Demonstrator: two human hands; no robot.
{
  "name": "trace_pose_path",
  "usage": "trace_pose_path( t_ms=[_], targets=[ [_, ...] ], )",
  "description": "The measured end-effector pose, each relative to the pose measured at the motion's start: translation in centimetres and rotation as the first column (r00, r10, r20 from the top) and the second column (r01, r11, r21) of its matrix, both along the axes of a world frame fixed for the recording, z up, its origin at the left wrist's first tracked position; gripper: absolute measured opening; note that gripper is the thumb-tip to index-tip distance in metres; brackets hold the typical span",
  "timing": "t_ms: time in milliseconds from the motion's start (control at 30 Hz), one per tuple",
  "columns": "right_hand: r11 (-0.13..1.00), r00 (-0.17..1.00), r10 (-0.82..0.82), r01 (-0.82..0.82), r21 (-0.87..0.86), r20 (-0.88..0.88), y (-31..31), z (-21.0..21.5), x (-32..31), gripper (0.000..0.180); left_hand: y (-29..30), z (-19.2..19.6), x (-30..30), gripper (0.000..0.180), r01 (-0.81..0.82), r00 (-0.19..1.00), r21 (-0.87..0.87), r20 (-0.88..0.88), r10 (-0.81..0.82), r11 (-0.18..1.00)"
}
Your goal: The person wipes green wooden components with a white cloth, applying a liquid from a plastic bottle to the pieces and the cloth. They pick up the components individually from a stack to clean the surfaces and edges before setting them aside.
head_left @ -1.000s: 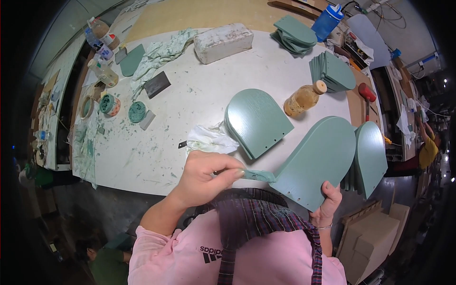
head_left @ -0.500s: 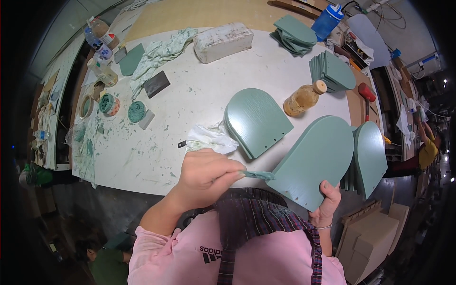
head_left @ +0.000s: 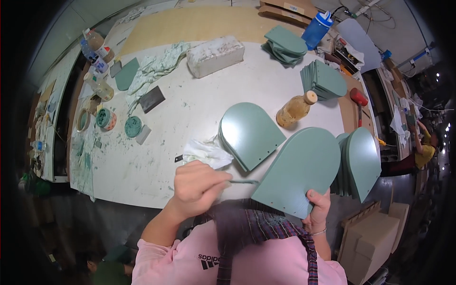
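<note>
Green arched panel (head_left: 301,171) — held tilted over the near edge of the white worktable (head_left: 199,104), its straight bottom edge gripped from below by the right hand (head_left: 317,209), fingers curled around the corner. The left hand (head_left: 197,183) is closed in a pinch on a thin tool (head_left: 242,181), seemingly a small brush or spatula, whose tip meets the panel's left edge. Judging by this, the step in hand is working the rim of the panel, likely coating or touching it up in the same green. A next move would call for keeping the panel steady and running the tip along the curved edge — turning the piece as needed. A second panel (head_left: 249,134) lies flat on the table just behind, beside a crumpled white rag (head_left: 206,152); more panels (head_left: 361,161) lean at the right edge.
</note>
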State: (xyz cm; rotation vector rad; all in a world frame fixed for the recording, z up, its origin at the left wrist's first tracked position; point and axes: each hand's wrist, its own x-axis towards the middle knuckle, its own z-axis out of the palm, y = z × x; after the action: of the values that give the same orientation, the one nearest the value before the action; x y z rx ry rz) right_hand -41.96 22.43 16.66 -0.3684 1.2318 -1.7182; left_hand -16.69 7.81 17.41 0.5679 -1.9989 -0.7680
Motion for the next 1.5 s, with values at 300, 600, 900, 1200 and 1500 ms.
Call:
trace_pose_path(
  t_ms=[300, 600, 900, 1200, 1500],
  targets=[
    [0.995, 0.989, 0.057, -0.044, 0.094, -0.133, -1.4, 0.7, 1.6, 0.068, -2.9, -5.6, 2.5, 0.014, -0.202, 0.949, 0.618, -0.070, 0.309, 0.760],
    [0.966, 0.959, 0.160, -0.103, 0.239, -0.236, -1.9, -0.7, 1.4, 0.056, -11.1, -17.8, 17.6, 0.012, -0.898, 0.417, 0.208, 0.119, 0.901, 0.388],
    [0.960, 0.959, 0.212, -0.168, 0.223, -0.188, -4.3, -0.8, 2.6, 0.042, -12.1, -19.4, 19.4, 0.022, -0.966, 0.104, -0.185, 0.358, 0.928, 0.180],
    [0.982, 0.993, 0.114, -0.114, 0.148, 0.010, -3.9, 0.0, 2.2, 0.040, -0.5, -16.7, 5.4, 0.028, -0.407, 0.835, 0.203, 0.479, 0.272, 0.891],
    [0.985, 0.987, 0.147, -0.139, 0.104, -0.069, -2.3, -0.5, 1.6, 0.034, 0.5, -5.2, -2.3, 0.034, 0.000, 0.996, -0.025, 0.092, 0.002, 1.000]
  ],
)
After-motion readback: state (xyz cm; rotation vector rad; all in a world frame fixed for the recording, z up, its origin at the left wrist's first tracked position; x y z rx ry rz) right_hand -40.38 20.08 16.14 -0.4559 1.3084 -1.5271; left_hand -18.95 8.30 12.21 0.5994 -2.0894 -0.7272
